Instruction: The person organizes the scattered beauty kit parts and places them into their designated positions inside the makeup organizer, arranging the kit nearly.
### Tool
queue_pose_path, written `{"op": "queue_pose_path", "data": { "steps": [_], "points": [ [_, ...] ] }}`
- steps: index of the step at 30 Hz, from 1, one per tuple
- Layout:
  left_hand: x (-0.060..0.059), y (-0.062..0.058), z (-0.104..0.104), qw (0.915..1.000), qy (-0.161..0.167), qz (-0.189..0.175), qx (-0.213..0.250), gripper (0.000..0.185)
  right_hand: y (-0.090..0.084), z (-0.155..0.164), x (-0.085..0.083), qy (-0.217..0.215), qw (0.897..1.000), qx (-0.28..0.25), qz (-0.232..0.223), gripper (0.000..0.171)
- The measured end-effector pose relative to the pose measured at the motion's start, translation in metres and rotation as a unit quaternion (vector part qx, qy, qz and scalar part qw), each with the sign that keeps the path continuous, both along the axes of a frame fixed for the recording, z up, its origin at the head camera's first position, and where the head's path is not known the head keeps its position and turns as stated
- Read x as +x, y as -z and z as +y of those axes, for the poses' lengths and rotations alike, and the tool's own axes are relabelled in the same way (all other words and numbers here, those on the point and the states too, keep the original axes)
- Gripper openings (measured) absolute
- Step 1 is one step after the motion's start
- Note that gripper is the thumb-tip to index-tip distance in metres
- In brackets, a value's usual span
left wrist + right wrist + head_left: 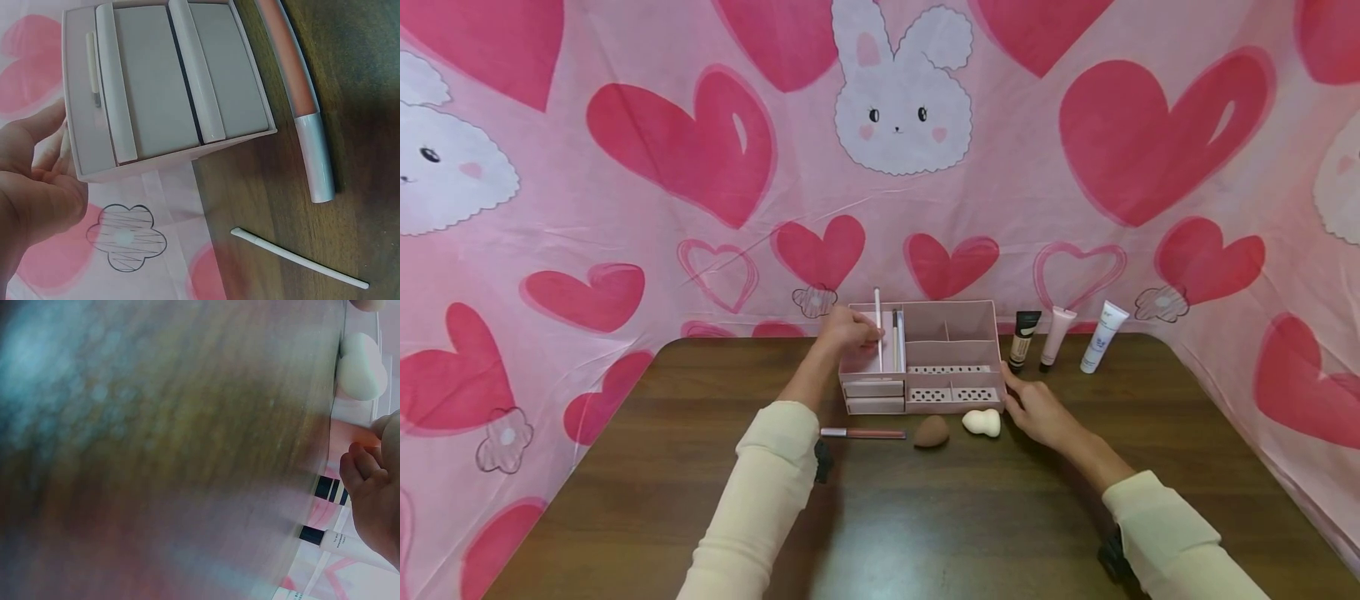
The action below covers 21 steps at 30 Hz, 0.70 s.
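A pink desk organizer (951,333) stands near the back of the table. At its left compartment my left hand (848,328) pinches a slim white stick, perhaps a makeup brush (877,312), held upright; in the left wrist view the fingertips are hidden behind the organizer's wall. More slim sticks (896,342) stand beside it in that compartment. My right hand (1039,410) touches the organizer's right side with its fingers extended. Before the organizer lie a lip gloss tube (865,433), a brown makeup sponge (931,432) and a white makeup sponge (982,422).
Right of the organizer stand a black-capped tube (1022,340), a pink tube (1057,337) and a white tube (1103,337). In the left wrist view, a thin white stick (300,257) lies on the wooden table (940,525). A heart-patterned cloth (880,200) hangs behind.
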<state>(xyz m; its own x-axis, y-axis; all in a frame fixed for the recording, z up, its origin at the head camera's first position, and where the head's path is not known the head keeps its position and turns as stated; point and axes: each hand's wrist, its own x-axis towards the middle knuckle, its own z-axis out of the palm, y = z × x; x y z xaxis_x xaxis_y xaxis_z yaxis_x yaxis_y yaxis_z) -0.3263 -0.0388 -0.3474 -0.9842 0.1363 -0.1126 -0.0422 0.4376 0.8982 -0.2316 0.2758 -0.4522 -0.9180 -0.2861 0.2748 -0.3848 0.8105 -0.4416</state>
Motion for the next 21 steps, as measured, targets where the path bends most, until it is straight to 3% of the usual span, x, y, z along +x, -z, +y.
{"op": "queue_pose_path", "data": {
  "steps": [7,16,21],
  "points": [
    [-0.0003,-0.0003,0.004,1.0,0.0,-0.009,-0.001,0.017,0.0004,0.0005,-0.0002,0.001,1.0,-0.001,-0.002,0.057],
    [0.0036,-0.0006,0.0056,0.9966,0.028,0.015,-0.076,0.019,0.0007,0.0002,-0.0004,0.002,1.0,-0.002,-0.001,0.057],
    [0.0041,-0.0004,0.0059,0.9953,0.032,0.01,-0.091,0.021,0.0001,0.0004,-0.0006,0.002,1.0,-0.002,0.0,0.057]
  ]
}}
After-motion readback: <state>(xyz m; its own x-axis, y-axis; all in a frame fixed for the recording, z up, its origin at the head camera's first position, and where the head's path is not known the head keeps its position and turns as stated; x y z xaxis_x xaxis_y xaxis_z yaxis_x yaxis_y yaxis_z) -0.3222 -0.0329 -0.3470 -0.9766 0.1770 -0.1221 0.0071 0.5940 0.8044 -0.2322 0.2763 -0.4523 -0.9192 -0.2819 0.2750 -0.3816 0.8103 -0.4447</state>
